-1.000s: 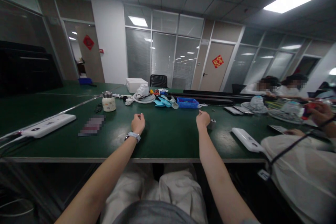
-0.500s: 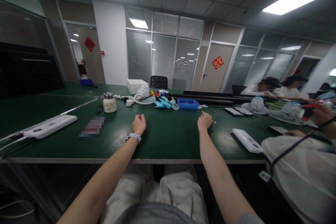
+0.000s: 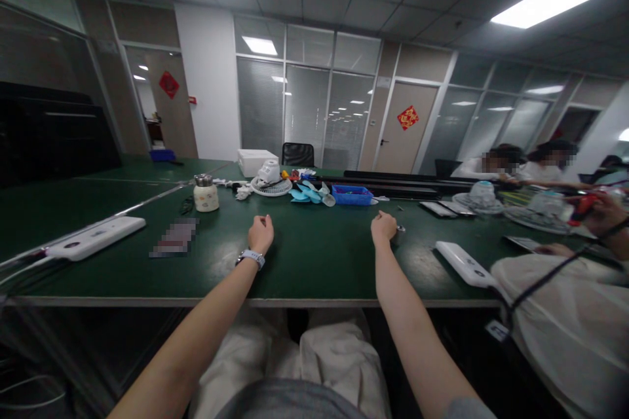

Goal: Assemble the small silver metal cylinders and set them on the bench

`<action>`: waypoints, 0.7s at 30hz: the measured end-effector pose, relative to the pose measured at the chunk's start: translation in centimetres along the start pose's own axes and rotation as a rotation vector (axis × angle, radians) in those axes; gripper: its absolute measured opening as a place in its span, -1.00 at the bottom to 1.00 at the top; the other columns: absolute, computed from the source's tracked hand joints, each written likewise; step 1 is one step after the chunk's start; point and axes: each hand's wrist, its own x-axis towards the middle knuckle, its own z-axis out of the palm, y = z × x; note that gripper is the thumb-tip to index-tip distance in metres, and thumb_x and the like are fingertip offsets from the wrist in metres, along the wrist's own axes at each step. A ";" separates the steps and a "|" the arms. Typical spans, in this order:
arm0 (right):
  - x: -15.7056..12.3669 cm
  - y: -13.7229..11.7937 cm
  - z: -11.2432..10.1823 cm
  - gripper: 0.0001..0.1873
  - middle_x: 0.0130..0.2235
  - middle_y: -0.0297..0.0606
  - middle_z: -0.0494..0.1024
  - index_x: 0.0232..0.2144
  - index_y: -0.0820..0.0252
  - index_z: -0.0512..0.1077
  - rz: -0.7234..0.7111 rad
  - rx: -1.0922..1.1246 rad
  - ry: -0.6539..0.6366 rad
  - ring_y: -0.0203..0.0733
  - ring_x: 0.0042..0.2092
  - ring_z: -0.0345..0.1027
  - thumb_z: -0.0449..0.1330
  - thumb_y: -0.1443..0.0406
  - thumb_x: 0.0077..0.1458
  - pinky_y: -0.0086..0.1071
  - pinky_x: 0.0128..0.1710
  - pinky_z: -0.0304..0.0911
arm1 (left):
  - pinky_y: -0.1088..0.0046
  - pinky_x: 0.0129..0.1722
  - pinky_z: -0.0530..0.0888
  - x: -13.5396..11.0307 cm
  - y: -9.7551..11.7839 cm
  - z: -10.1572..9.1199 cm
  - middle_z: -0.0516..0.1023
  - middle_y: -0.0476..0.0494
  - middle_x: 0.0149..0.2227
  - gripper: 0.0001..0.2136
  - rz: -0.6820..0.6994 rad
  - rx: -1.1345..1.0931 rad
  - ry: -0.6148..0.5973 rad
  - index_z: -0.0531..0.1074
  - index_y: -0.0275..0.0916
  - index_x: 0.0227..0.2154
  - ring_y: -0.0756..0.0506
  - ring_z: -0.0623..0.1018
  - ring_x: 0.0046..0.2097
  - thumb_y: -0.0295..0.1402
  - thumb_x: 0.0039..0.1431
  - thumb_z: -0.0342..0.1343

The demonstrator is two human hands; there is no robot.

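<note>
My left hand [image 3: 261, 234], with a watch [image 3: 251, 258] on its wrist, rests curled on the green table [image 3: 314, 268]; nothing shows in its fingers. To the right, my right hand [image 3: 384, 228] is closed too. A small shiny metal piece [image 3: 400, 229] shows at its outer side; whether the fingers hold it or it lies against them is hard to see. Beyond the hands are light-blue fan blades [image 3: 305, 193], a blue tray [image 3: 352, 195] with small parts in it, and a white fan body [image 3: 268, 171] on a round fan guard [image 3: 271, 187].
A cream bottle [image 3: 206, 194] and a blurred flat item [image 3: 174, 237] are on the left, near a white power strip-like block [image 3: 98, 238]. A similar white block [image 3: 462, 263] lies at right, beside a co-worker's sleeve [image 3: 565, 294]. Long black bars [image 3: 393, 184] span the back.
The metal piece beside my right hand shows at a slightly different angle. Both hands keep nearly the same place. At far right, the co-worker's hand with a red tool shifts a little.
</note>
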 end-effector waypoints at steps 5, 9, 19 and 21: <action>0.1 -0.1 0.0 -0.60 -0.17 0.14 0.52 -0.03 0.35 0.49 0.005 -0.039 -0.044 0.02 -0.07 0.38 0.01 0.33 0.16 -0.26 -0.12 0.28 | 0.30 -0.23 0.37 0.2 -0.2 0.2 0.58 -0.24 -0.27 -0.68 -0.010 0.005 0.000 0.35 -0.20 -0.19 -0.24 0.54 -0.19 -0.10 0.24 -0.17; 0.4 0.2 0.4 -0.60 -0.17 0.11 0.52 -0.05 0.36 0.50 -0.025 -0.052 -0.068 0.02 -0.06 0.35 0.02 0.33 0.13 -0.25 -0.11 0.27 | 0.30 -0.21 0.38 0.2 -0.2 0.2 0.58 -0.25 -0.26 -0.67 -0.015 0.005 -0.004 0.36 -0.20 -0.18 -0.24 0.54 -0.17 -0.10 0.24 -0.17; -0.7 0.2 -0.4 -0.48 0.20 0.03 0.21 0.09 0.18 0.30 0.047 -0.013 0.374 0.08 0.21 0.01 0.12 0.34 0.02 0.00 0.16 -0.14 | 0.31 -0.21 0.38 0.2 -0.2 0.1 0.58 -0.27 -0.25 -0.67 0.005 0.000 -0.010 0.36 -0.21 -0.17 -0.23 0.54 -0.17 -0.11 0.25 -0.17; -0.8 0.5 -0.3 -0.41 0.18 0.11 0.19 0.12 0.21 0.21 0.178 0.018 0.380 0.11 0.20 0.03 0.15 0.35 -0.01 -0.03 0.14 -0.09 | 0.30 -0.22 0.37 0.2 -0.2 0.2 0.57 -0.28 -0.24 -0.67 0.001 0.010 -0.006 0.36 -0.21 -0.17 -0.24 0.54 -0.17 -0.11 0.25 -0.17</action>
